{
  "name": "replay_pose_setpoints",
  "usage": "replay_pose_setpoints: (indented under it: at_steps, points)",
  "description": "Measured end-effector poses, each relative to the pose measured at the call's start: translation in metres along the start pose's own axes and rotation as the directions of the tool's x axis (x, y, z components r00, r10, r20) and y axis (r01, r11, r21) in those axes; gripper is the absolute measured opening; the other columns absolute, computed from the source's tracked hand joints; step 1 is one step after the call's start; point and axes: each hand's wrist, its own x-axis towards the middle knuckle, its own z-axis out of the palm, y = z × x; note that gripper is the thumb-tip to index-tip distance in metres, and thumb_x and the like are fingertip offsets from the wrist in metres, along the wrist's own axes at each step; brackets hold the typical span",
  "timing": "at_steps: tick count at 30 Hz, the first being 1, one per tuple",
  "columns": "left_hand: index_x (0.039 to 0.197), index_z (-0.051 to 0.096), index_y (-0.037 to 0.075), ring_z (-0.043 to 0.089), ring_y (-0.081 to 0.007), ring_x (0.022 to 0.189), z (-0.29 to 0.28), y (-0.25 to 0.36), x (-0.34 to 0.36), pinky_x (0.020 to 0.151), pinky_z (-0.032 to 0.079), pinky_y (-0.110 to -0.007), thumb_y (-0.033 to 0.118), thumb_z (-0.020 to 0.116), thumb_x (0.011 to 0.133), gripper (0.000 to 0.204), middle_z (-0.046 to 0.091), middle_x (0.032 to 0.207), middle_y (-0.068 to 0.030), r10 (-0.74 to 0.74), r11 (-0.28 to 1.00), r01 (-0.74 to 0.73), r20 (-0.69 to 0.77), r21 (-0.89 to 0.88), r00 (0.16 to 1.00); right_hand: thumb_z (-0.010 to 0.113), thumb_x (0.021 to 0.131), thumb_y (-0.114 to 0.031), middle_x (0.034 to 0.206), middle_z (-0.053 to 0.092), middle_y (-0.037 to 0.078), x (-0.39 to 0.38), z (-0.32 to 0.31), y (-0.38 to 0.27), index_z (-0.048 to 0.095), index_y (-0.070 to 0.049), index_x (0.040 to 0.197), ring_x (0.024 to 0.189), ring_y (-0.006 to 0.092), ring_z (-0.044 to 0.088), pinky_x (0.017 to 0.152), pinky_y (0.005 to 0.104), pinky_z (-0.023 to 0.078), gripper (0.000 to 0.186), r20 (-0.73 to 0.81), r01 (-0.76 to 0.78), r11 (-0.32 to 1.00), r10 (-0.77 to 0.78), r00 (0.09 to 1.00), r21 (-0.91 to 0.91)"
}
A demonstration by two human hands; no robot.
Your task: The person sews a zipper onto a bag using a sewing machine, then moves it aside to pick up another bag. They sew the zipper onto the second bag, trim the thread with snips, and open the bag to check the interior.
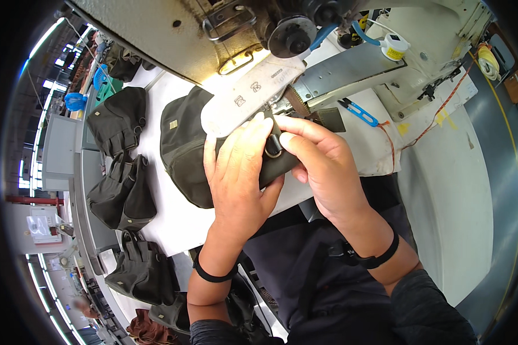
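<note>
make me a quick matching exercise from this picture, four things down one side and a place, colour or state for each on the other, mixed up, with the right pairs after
Things:
1. snips
2. left hand
3. wristbands
4. right hand

Descriptions:
A. fingers beside the metal ring
B. black, one on each wrist
C. blue, lying flat
D. laid over the dark green bag, back of hand up

Right pairs: 1-C, 2-D, 3-B, 4-A
</note>
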Motion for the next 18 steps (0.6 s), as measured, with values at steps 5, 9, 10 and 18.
replay_pose_setpoints:
  at_steps: [5,9,10,18]
  points:
    - [0.146,0.055,0.008,0.058,-0.0309,0.136,0.003,-0.004,0.001,0.125,0.021,-0.057,0.006,0.084,0.069,0.082,0.062,0.146,-0.0134,0.005,1.0,-0.005,-0.007,0.004,1.0,0.06,0.104,-0.006,0.11,0.071,0.005,0.006,-0.005,0.0,0.068,0.007,0.125,0.099,0.0066,0.062,0.087,0.0235,0.051,0.027,0.015,0.006,1.0,-0.005,1.0,-0.031]
    - [0.144,0.055,0.007,0.058,-0.0315,0.137,0.006,-0.005,-0.001,0.126,0.021,-0.057,0.006,0.085,0.069,0.081,0.062,0.147,-0.0141,0.006,1.0,-0.006,-0.02,0.002,1.0,0.06,0.104,-0.007,0.107,0.071,0.004,0.006,-0.006,-0.001,0.069,0.007,0.122,0.097,0.006,0.061,0.086,0.0235,0.051,0.025,0.028,-0.006,0.999,0.007,1.0,-0.044]
    - [0.144,0.055,0.007,0.058,-0.0315,0.137,0.008,-0.006,-0.001,0.126,0.021,-0.057,0.006,0.085,0.069,0.081,0.062,0.147,-0.0141,0.008,1.0,-0.008,-0.02,0.004,1.0,0.06,0.104,-0.007,0.107,0.071,0.004,0.006,-0.007,-0.002,0.069,0.007,0.122,0.097,0.006,0.061,0.086,0.0235,0.051,0.025,0.029,-0.005,0.999,0.006,1.0,-0.042]
    - [0.145,0.055,0.005,0.055,-0.0333,0.14,0.018,-0.011,0.005,0.126,0.022,-0.057,0.012,0.088,0.071,0.081,0.059,0.15,-0.015,-0.008,1.0,0.007,-0.071,-0.015,0.997,0.059,0.104,-0.008,0.099,0.068,0.0,0.011,-0.013,0.003,0.068,0.005,0.122,0.089,0.0033,0.058,0.077,0.0216,0.048,0.023,0.08,0.14,0.972,-0.127,0.989,-0.19]
